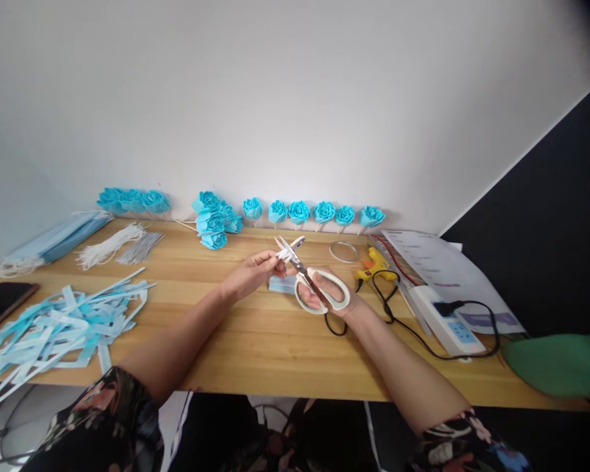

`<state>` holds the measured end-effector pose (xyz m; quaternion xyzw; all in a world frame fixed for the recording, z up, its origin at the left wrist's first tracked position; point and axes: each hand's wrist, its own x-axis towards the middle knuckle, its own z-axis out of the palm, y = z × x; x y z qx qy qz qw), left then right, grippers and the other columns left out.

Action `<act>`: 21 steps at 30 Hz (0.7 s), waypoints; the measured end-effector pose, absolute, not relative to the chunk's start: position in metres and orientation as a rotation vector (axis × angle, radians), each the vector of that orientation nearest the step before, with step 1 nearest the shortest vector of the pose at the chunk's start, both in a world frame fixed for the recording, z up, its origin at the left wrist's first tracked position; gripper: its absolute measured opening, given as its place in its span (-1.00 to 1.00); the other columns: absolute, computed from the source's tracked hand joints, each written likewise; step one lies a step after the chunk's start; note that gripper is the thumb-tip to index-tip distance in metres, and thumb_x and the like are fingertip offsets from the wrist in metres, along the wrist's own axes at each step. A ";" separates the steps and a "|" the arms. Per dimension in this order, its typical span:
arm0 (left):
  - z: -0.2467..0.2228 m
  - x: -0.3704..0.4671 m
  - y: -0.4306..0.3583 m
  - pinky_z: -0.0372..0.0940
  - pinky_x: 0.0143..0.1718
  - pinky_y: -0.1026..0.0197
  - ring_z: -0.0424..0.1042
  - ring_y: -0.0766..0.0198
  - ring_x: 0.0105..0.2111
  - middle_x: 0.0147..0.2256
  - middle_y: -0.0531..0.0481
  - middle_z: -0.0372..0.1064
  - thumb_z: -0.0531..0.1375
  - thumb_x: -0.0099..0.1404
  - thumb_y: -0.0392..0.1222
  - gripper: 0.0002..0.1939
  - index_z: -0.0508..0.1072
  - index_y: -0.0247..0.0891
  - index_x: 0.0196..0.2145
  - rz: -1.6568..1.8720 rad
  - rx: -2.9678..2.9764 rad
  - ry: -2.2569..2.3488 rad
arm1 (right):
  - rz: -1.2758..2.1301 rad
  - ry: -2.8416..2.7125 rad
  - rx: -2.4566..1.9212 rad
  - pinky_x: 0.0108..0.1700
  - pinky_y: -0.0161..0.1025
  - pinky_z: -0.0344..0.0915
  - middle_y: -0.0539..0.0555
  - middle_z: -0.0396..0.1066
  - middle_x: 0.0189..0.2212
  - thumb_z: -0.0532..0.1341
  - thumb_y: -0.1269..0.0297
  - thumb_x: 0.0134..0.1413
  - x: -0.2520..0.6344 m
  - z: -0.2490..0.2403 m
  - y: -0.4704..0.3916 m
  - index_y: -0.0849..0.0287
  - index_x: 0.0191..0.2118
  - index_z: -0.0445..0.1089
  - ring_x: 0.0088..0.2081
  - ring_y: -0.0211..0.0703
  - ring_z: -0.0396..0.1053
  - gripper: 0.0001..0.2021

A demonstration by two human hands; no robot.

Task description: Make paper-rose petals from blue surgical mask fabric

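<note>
My right hand [324,292] holds white-handled scissors [341,301], with fingers through the loops and the blades parted. Pinched in the fingers of my left hand [258,270] is a small white piece [284,254], which lies at the scissor blades; its exact shape is hard to make out. Beneath the hands, a folded light-blue mask piece [281,284] rests on the wooden table [246,347], partly covered by the scissors and fingers.
Blue flowers [299,212] line the wall. Cut strips [69,331], a phone [4,301], stacked masks [59,239] and white cords [109,244] lie left. A wire coil [343,252], yellow glue gun [376,264], power strip [447,324] and papers [437,269] lie right.
</note>
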<state>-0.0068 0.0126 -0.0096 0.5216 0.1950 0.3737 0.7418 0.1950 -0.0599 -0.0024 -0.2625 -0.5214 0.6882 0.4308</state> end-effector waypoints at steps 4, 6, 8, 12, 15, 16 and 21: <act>-0.004 -0.008 0.012 0.24 -0.16 0.16 0.39 0.23 -0.29 -0.32 -0.10 0.40 0.26 0.21 0.02 -0.67 0.50 -0.32 -0.23 0.799 1.239 0.402 | 1.695 -1.303 -0.691 -0.66 -0.41 0.01 -0.06 0.24 -0.56 0.23 -0.14 0.04 0.195 -0.001 -0.060 0.26 -0.07 0.37 -0.65 -0.41 0.08 -0.46; -0.003 -0.009 0.013 0.24 -0.22 0.20 0.37 0.26 -0.33 -0.33 -0.10 0.41 0.20 0.26 0.04 -0.66 0.51 -0.33 -0.22 0.805 1.314 0.455 | 1.692 -1.315 -0.697 -0.65 -0.42 0.02 -0.06 0.23 -0.56 0.24 -0.12 0.04 0.194 0.001 -0.061 0.26 -0.08 0.38 -0.65 -0.42 0.08 -0.48; -0.003 -0.011 0.015 0.22 -0.31 0.24 0.34 0.30 -0.40 -0.39 -0.08 0.40 0.18 0.27 0.04 -0.65 0.52 -0.34 -0.29 0.827 1.381 0.514 | 1.687 -1.312 -0.703 -0.65 -0.42 0.01 -0.07 0.22 -0.56 0.26 -0.12 0.02 0.192 0.004 -0.062 0.26 -0.09 0.38 -0.65 -0.43 0.07 -0.48; -0.003 -0.012 0.016 0.17 -0.39 0.28 0.28 0.35 -0.49 -0.51 0.01 0.35 0.26 0.19 0.02 -0.69 0.51 -0.33 -0.38 0.904 1.351 0.541 | 1.716 -1.339 -0.752 -0.66 -0.42 -0.03 -0.08 0.21 -0.57 0.31 -0.14 -0.05 0.186 0.009 -0.067 0.28 -0.08 0.38 -0.66 -0.44 0.02 -0.43; -0.003 -0.011 0.017 0.13 -0.46 0.30 0.24 0.40 -0.54 -0.50 0.02 0.35 0.28 0.16 0.01 -0.70 0.50 -0.33 -0.38 0.945 1.250 0.572 | 1.786 -1.419 -0.784 -0.66 -0.42 -0.06 -0.07 0.23 -0.57 0.32 -0.12 -0.06 0.182 0.010 -0.069 0.28 -0.05 0.38 -0.66 -0.44 0.03 -0.41; -0.003 -0.011 0.018 0.12 -0.49 0.31 0.22 0.41 -0.56 -0.51 0.02 0.34 0.27 0.16 0.01 -0.70 0.49 -0.34 -0.38 0.957 1.217 0.587 | 1.796 -1.441 -0.780 -0.66 -0.42 -0.06 -0.07 0.24 -0.56 0.31 -0.12 -0.05 0.182 0.010 -0.070 0.28 -0.04 0.37 -0.65 -0.44 0.04 -0.41; -0.004 -0.013 0.025 0.20 -0.43 0.27 0.28 0.34 -0.53 -0.56 0.02 0.28 0.21 0.20 -0.03 -0.71 0.40 -0.33 -0.50 0.993 1.122 0.544 | 1.688 -1.502 -0.698 -0.54 -0.35 0.04 -0.01 0.22 -0.47 0.26 -0.22 -0.05 0.186 0.017 -0.070 0.21 -0.01 0.33 -0.54 -0.34 0.10 -0.36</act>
